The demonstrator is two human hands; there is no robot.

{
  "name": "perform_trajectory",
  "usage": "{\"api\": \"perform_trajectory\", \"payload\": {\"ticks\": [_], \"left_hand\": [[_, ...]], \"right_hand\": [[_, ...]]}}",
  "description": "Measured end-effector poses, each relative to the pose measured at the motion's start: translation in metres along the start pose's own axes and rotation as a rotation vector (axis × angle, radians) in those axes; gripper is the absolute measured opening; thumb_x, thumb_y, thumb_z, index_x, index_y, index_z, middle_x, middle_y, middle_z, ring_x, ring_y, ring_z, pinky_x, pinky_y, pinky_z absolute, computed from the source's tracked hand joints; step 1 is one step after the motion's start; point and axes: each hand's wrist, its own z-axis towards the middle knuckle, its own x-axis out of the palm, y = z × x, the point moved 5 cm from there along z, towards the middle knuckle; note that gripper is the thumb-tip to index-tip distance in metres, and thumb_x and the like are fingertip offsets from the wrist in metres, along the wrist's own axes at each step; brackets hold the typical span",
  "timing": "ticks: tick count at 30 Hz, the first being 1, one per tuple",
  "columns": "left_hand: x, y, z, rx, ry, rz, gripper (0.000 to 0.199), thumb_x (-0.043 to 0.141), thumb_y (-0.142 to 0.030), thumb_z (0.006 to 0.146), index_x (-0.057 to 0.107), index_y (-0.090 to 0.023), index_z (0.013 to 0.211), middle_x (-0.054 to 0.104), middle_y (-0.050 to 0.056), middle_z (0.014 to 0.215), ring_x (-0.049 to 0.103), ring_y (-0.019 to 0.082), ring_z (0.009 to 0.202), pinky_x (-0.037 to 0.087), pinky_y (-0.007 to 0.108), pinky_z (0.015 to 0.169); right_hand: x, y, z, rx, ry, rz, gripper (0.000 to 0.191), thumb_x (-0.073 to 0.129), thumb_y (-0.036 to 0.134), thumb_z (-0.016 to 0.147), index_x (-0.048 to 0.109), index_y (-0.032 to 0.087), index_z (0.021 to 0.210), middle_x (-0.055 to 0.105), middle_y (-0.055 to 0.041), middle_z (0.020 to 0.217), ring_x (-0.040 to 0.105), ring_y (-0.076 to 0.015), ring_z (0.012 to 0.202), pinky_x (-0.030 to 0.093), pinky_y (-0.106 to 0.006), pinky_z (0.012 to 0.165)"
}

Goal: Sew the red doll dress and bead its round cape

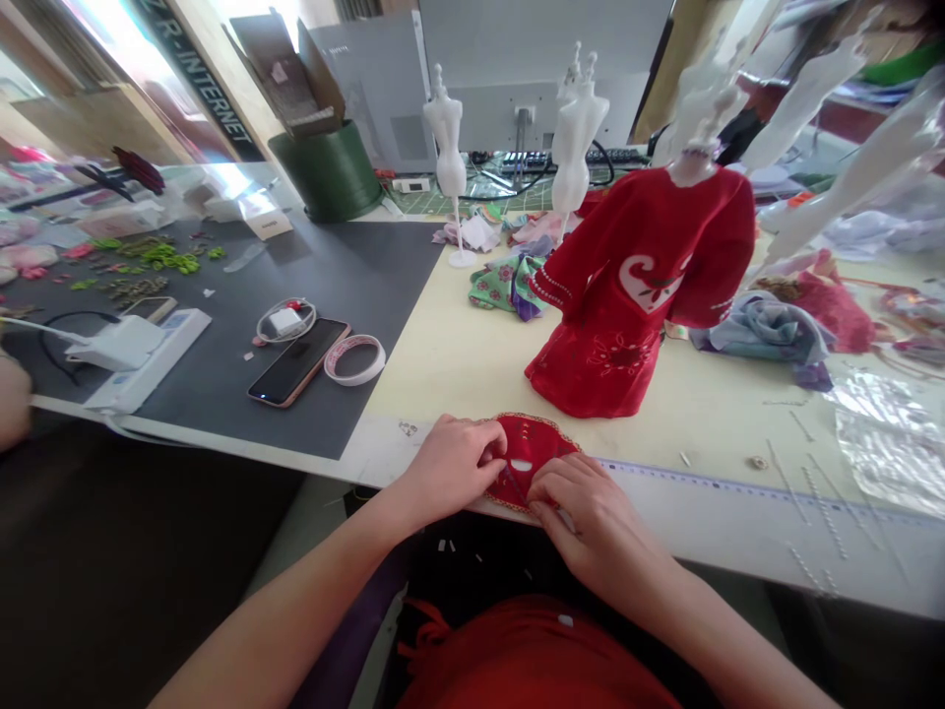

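Observation:
At the table's front edge lies a small red cloth piece point(528, 433) with gold braided trim, embroidery and a pale oval opening in its middle. My left hand point(462, 458) is closed at its left side, with thumb and fingertips pinching the cloth near the opening. My right hand point(583, 497) pinches the lower right part, its fingers covering that side. Whether a needle or thread sits between the fingertips is too small to see. Just behind stands a red doll robe point(620, 286) with a white heart-like motif and beaded cuffs, worn by a small white mannequin.
A phone point(299, 362), a tape roll point(354, 359) and a power strip point(152, 359) lie to the left. White mannequins point(447, 133) and a monitor point(542, 69) stand behind. Bead strands point(823, 512) and a measuring strip point(686, 480) are on the right. Another person's arm point(11, 399) shows at far left.

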Motion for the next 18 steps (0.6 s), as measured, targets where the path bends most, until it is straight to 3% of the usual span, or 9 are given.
{"api": "perform_trajectory", "payload": {"ticks": [13, 18], "left_hand": [[0.0004, -0.0008, -0.0031, 0.033, 0.007, 0.007, 0.01, 0.055, -0.015, 0.079, 0.063, -0.02, 0.074, 0.065, -0.004, 0.073, 0.055, 0.012, 0.069, 0.035, 0.029, 0.08], [-0.0008, -0.0015, -0.0036, 0.011, -0.011, 0.024, 0.006, 0.055, -0.015, 0.078, 0.059, -0.019, 0.078, 0.062, -0.004, 0.068, 0.054, 0.013, 0.066, 0.037, 0.029, 0.077]], "right_hand": [[0.0014, -0.0017, -0.0006, 0.0, 0.0, 0.008, 0.017, 0.048, 0.007, 0.086, 0.054, 0.016, 0.073, 0.058, -0.0021, 0.077, 0.049, -0.0162, 0.074, 0.037, -0.033, 0.073], [-0.0004, -0.0016, -0.0003, 0.01, 0.0, 0.003, 0.017, 0.048, 0.008, 0.086, 0.055, 0.017, 0.073, 0.058, -0.0022, 0.077, 0.05, -0.0166, 0.075, 0.037, -0.033, 0.073]]}}
